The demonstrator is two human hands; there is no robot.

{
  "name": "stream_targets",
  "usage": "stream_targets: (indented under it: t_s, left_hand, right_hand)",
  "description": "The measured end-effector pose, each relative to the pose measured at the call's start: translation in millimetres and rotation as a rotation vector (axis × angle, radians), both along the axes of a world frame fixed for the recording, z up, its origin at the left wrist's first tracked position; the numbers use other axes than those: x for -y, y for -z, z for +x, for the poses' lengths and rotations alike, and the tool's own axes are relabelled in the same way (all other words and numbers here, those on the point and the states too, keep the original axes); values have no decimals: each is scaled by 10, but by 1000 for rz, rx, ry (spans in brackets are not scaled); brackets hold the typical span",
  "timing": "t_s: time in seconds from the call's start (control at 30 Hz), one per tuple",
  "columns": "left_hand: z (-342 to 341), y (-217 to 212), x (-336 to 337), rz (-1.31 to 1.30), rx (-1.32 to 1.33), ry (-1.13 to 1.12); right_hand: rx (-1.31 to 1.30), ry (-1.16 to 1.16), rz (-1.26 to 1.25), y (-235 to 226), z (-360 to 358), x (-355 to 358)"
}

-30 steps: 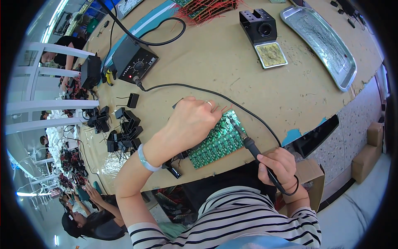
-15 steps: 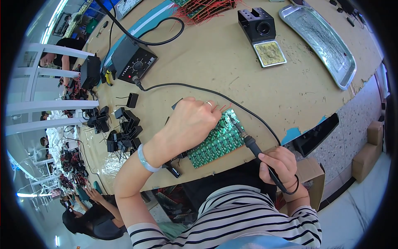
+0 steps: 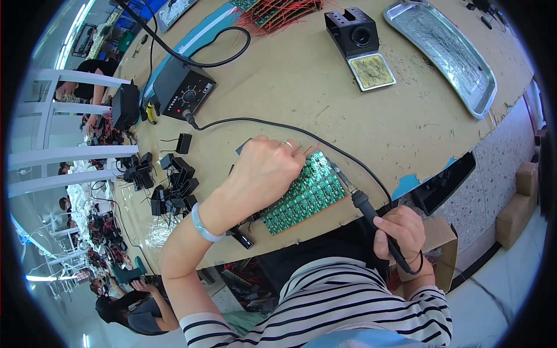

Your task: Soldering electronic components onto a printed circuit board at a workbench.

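Observation:
A green circuit board [image 3: 313,200] with rows of small parts lies on the brown work surface in front of me. My right hand [image 3: 405,232] grips a black soldering iron [image 3: 364,203] by its handle; the tip is at the board's right edge, and I cannot tell whether it touches. Over the board's far left part, my left hand [image 3: 268,168] is closed with its knuckles up. Its fingertips are hidden, so what they pinch does not show. Short red wires [image 3: 313,149] stick out beside those fingers.
A soldering station [image 3: 184,90] stands far left, its cable [image 3: 278,122] crossing behind the board. Farther back are an iron stand with a sponge [image 3: 373,71], a metal tray [image 3: 447,55] and stacked wired boards [image 3: 275,14]. Black boxes [image 3: 177,180] sit left. Other people work beyond.
The soldering iron's tip has moved right, from over the board to its right edge, and my right hand shifted right with it. My left hand stays closed at the board. The view shifted slightly.

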State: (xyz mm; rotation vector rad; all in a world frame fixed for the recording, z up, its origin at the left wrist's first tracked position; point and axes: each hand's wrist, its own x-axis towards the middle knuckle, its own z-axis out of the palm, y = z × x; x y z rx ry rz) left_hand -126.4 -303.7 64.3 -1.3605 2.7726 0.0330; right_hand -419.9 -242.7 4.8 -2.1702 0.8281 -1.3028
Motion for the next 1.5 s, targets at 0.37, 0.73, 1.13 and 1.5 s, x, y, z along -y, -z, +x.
stream_targets:
  t_s: [0.37, 0.73, 1.13, 1.5]
  left_hand:
    - [-19, -40, 6, 26, 25, -25]
    - [58, -131, 42, 125, -223, -107]
    - [50, -40, 43, -18, -209, -449]
    - [74, 124, 254, 273, -244, -278]
  right_hand:
    - [-1, 5, 6, -22, -43, -28]
    - [12, 12, 0, -21, -63, -46]
    - [26, 10, -18, -28, -53, -53]
    - [24, 11, 1, -50, -117, -68]
